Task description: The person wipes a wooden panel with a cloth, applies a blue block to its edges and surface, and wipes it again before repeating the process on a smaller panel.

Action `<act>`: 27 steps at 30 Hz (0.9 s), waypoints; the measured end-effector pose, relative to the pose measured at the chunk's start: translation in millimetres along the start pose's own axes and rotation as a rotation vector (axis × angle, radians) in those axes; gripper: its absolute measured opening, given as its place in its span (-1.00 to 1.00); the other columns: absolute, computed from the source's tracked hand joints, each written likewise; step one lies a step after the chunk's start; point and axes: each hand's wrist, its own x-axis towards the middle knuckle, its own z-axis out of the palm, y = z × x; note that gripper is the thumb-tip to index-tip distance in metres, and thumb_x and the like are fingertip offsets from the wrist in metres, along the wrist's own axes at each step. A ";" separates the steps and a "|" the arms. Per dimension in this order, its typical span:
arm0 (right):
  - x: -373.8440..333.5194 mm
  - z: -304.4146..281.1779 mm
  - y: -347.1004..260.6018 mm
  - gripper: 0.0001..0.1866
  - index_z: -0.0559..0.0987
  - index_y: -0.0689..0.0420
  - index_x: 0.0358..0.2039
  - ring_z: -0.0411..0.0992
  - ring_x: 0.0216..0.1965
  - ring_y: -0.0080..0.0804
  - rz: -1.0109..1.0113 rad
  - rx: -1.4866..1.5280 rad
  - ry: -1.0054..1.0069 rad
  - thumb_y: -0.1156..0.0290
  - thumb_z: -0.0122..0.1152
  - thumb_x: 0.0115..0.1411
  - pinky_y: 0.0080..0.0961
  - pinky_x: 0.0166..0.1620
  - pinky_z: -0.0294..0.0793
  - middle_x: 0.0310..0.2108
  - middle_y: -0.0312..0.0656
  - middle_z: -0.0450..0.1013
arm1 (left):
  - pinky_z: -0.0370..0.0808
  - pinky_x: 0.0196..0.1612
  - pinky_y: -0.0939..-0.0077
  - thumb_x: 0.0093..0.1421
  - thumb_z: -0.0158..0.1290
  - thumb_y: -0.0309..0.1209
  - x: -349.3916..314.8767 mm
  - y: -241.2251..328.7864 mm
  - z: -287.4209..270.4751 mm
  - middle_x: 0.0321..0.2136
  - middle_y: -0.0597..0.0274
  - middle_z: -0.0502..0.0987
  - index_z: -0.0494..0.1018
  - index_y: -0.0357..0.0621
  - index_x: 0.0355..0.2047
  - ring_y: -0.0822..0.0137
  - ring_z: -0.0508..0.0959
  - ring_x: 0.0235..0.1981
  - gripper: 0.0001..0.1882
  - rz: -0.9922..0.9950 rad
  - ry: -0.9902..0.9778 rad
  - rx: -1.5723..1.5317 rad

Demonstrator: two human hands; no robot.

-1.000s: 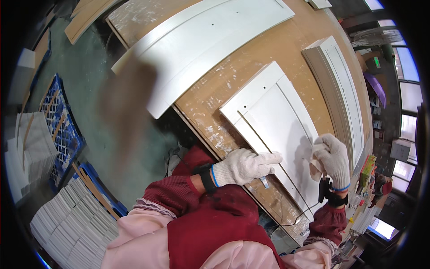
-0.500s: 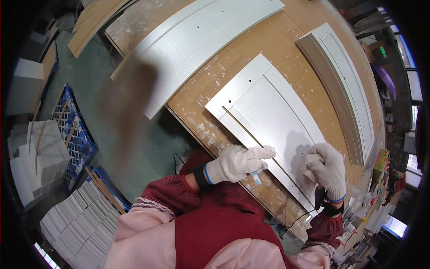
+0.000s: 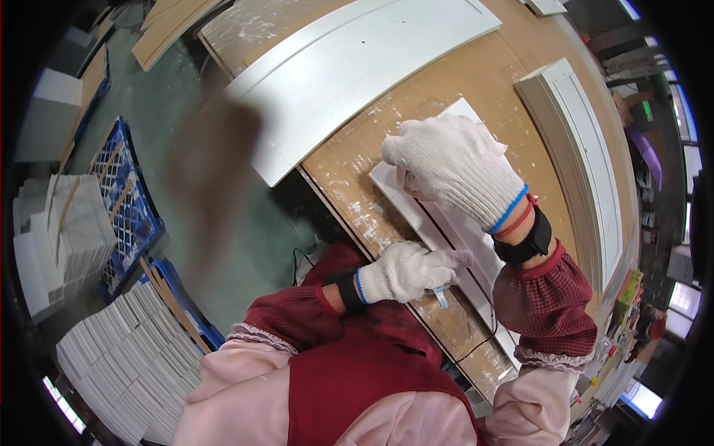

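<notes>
On the workbench in front of me lies a white grooved panel (image 3: 482,239), with a dark strip along its near long side. My right hand (image 3: 454,169), in a white knit glove with a blue cuff, reaches across the far left part of this panel. Its fingers are curled and closed; whatever they hold is hidden. By the panel's near edge is my left hand (image 3: 405,272), gloved alike, with finger ends bearing on the panel. A small light-blue and white piece (image 3: 441,297) sticks out from under its fingers; its kind is unclear.
A larger white panel (image 3: 357,63) lies at the back of the brown workbench (image 3: 349,160). Stacked panels (image 3: 587,163) stand on the right. Across the floor at left are a blue pallet (image 3: 123,186) and stacked white boards (image 3: 123,375). A dark cord (image 3: 476,348) hangs near the bench edge.
My right hand has moved from the panel's near right part up and left to its far part, now covering it. My left hand has shifted slightly right and down in the picture.
</notes>
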 end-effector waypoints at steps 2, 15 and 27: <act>9.3 7.2 -3.6 -0.85 0.59 -0.02 -0.35 0.54 -0.33 -0.17 -0.038 -0.052 -0.055 0.34 0.23 0.01 -0.27 -0.37 0.51 -0.40 -0.21 0.49 | 0.51 -0.49 0.35 -0.04 0.14 -0.30 -0.9 1.1 3.1 -0.20 0.27 0.57 0.54 0.12 -0.32 0.24 0.57 -0.52 -0.78 0.013 0.094 0.029; 2.1 17.4 -65.6 -0.88 0.55 -0.05 -0.72 0.47 -0.64 -0.22 -0.028 -0.159 0.136 0.25 0.22 -0.18 0.22 -0.68 0.21 -0.72 -0.31 0.41 | 0.54 -0.16 0.24 0.06 0.05 -0.35 -13.9 -5.4 20.6 -0.11 0.27 0.56 0.55 0.07 -0.26 0.14 0.59 -0.29 -0.79 -0.051 0.109 -0.015; -161.0 -0.6 34.9 -0.76 0.56 0.08 -0.43 0.50 -0.43 -0.11 0.590 0.319 0.133 0.42 0.33 -0.20 -0.32 -0.36 0.46 -0.43 -0.14 0.48 | 0.60 -0.46 0.33 0.17 0.12 -0.46 8.3 1.8 -12.7 -0.04 0.04 0.54 0.49 -0.22 -0.24 0.11 0.64 -0.39 -0.84 0.023 0.041 -0.233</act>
